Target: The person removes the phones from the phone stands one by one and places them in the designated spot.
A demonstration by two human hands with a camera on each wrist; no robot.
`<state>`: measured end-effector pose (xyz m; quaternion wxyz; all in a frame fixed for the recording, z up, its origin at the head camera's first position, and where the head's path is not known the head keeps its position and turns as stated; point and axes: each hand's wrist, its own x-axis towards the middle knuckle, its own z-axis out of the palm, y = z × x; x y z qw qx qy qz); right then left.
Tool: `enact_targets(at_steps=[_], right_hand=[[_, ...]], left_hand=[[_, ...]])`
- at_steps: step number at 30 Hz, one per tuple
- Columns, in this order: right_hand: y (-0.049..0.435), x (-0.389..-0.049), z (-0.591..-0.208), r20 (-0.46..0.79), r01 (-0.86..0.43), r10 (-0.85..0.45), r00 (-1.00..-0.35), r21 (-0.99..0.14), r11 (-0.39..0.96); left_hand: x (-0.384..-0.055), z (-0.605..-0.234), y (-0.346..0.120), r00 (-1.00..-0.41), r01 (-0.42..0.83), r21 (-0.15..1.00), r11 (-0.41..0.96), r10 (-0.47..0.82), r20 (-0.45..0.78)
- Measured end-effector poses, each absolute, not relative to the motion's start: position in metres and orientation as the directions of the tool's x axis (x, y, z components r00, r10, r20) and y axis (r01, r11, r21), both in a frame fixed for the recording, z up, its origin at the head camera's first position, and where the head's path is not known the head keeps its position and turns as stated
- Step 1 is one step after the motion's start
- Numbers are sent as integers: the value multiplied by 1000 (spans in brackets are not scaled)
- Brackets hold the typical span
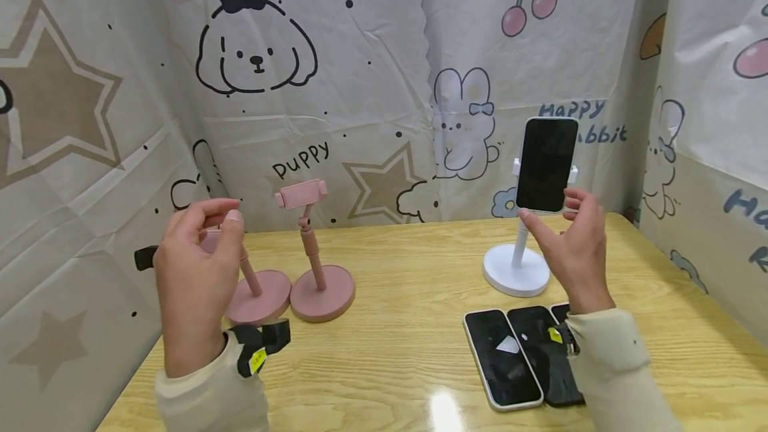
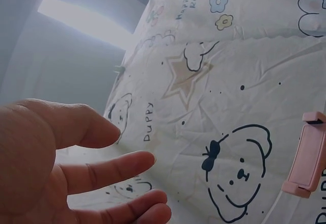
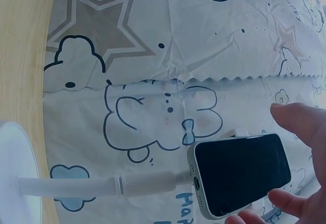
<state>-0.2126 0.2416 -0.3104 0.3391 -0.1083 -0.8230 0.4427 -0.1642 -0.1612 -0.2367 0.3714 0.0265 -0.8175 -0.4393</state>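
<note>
On a white phone stand (image 1: 509,272) at the right stands an upright phone (image 1: 549,165) with a dark screen. My right hand (image 1: 573,252) is in front of it, thumb and fingers spread near its lower edge. In the right wrist view a fingertip overlaps the phone's (image 3: 239,170) edge; whether it touches, I cannot tell. At the left, my left hand (image 1: 201,272) is raised with loosely bent fingers and nothing between them. It partly hides one pink phone stand (image 1: 267,299). Beside that is another pink phone stand (image 1: 324,292), its clamp holding no phone.
Several phones lie on the wooden table (image 1: 384,339) at the front right: a white-edged phone (image 1: 495,372), a black phone (image 1: 537,332) and another phone (image 1: 560,313) partly under my right sleeve. A printed cloth (image 1: 372,85) hangs around the back and sides.
</note>
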Motion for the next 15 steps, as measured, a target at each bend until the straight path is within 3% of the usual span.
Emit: enact_targets(at_steps=[6, 15], right_hand=[[249, -218, -314, 445, -118, 518, -731, -829, 546], [259, -226, -322, 339, -145, 461, -820, -902, 406]], left_hand=[[-165, -237, -155, -737, 301, 714, 632, -321, 595], [-170, -238, -140, -754, 351, 647, 677, -205, 624]])
